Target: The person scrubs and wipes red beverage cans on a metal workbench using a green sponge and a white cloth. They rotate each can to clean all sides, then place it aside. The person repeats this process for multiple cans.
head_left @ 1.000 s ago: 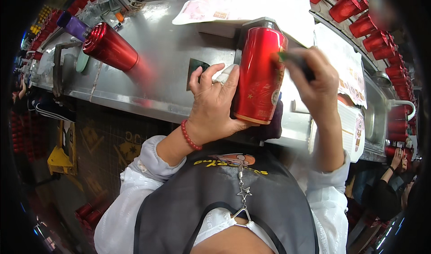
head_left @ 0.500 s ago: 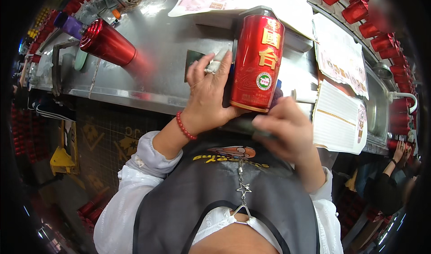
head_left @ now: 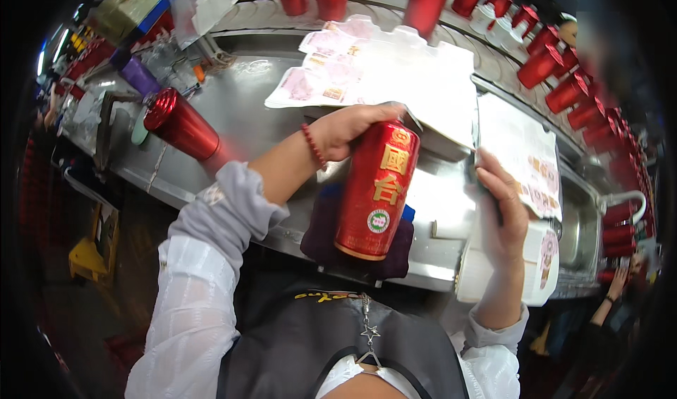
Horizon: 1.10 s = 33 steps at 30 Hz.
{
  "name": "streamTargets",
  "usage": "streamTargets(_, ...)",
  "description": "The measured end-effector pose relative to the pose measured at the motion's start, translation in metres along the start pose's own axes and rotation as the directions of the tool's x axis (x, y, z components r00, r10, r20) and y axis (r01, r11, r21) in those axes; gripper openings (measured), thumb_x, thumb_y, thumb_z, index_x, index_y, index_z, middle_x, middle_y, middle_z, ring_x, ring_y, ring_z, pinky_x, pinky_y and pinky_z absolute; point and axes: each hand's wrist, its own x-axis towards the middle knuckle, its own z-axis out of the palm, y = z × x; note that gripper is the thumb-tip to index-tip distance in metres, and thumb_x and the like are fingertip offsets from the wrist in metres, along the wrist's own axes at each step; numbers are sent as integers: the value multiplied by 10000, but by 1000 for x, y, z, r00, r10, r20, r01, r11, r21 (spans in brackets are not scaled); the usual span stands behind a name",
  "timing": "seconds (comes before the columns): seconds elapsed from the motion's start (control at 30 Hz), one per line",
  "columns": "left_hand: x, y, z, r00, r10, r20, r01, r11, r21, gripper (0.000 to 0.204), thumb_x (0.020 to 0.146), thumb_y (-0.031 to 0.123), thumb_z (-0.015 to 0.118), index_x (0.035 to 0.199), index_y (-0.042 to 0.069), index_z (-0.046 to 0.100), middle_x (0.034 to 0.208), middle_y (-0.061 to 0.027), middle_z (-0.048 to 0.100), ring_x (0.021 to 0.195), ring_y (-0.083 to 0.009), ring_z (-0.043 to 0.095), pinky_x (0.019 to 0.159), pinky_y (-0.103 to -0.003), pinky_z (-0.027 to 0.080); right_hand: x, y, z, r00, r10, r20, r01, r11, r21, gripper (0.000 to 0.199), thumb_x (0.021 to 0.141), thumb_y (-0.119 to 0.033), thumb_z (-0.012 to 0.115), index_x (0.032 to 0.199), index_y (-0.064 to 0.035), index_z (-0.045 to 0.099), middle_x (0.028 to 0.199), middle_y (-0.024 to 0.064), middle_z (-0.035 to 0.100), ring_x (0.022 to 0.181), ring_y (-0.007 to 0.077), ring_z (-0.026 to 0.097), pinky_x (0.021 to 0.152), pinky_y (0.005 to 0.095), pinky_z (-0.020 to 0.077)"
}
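Stainless steel counter point(head_left: 254, 127) is spread beneath everything, with a second red bottle point(head_left: 182, 124) lying on it left of the held red bottle point(head_left: 377, 191). That bottle is gripped at its top by the left hand point(head_left: 350, 127), fingers curled round it, base tilted toward the person. Right of the bottle, the right hand point(head_left: 502, 212) is closed around a dark tool beside white sheets point(head_left: 532, 159).
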Motion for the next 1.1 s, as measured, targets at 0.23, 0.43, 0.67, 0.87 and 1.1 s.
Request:
streamTargets(0.23,-55,17,6,986,164,-29,-158,976,152,271,990,237,651,1080,-12,704,1039,-68,718,931,-104,657,864,-262,511,168,134,-16,996,89,-4,-89,995,36,253,1026,-40,540,1243,5,661,1322,118,640,1003,149,655,772,259,556)
streamTargets(0.43,-270,-25,15,538,700,-470,-666,694,272,305,1039,236,571,1192,-25,604,1249,-223,675,1113,-254,700,950,-361,572,412,255,122,984,-176,34,177,921,-346,433,1052,-382,542,1299,-43,646,1078,171,718,833,185,658,731,331,528)
streamTargets(0.67,-460,-160,53,-460,500,-734,-349,658,667,237,1019,202,644,1156,10,669,1114,-88,721,991,-127,677,887,-302,557,349,203,249,920,-383,80,391,895,-213,426,1039,-351,538,1297,-29,643,1093,175,714,870,205,656,769,341,522)
streamTargets(0.87,-604,-307,-8,-934,226,-277,73,879,471,340,934,298,740,1083,-7,713,1046,-81,727,942,-142,662,872,-304,527,127,64,265,870,-359,337,334,934,131,420,1028,-324,535,1294,-17,640,1105,178,710,902,223,655,801,349,516)
streamTargets(1.1,-809,-377,-79,-948,291,131,307,944,121,417,851,422,775,975,27,730,952,-147,756,921,-289,724,878,-380,545,16,-2,257,819,-103,565,97,994,41,415,1015,-293,532,1292,-3,636,1119,182,706,940,243,654,839,359,509)
